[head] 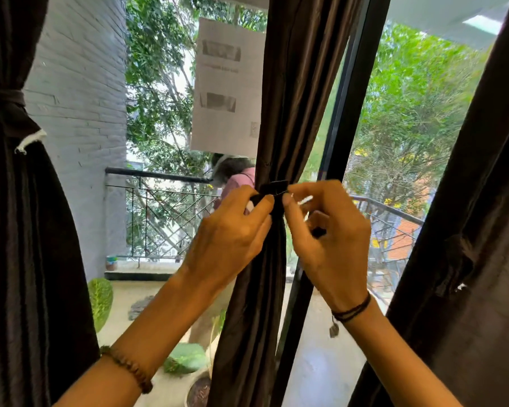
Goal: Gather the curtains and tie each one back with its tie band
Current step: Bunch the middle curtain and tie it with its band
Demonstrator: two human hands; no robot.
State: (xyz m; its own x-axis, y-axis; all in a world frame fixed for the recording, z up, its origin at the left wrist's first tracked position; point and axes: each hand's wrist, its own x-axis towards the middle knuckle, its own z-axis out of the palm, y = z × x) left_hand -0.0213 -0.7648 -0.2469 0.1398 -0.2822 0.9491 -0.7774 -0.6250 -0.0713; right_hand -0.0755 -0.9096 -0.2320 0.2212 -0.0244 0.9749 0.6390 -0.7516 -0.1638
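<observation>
A dark brown middle curtain (pixel 279 107) hangs gathered into a narrow bunch in front of the window. A dark tie band (pixel 272 188) wraps around it at hand height. My left hand (pixel 232 233) pinches one end of the band against the left side of the bunch. My right hand (pixel 329 230) pinches the other end on the right, where a white strip shows between the fingers. The left curtain (pixel 18 230) is cinched by its own band (pixel 5 96). The right curtain (pixel 467 245) hangs at the frame's edge; I cannot tell whether it is tied.
A black window frame post (pixel 350 113) stands just behind the middle curtain. A sheet of paper (pixel 227 86) is stuck on the glass. Outside are a balcony railing (pixel 159 176), a person in pink (pixel 238 179), potted plants and trees.
</observation>
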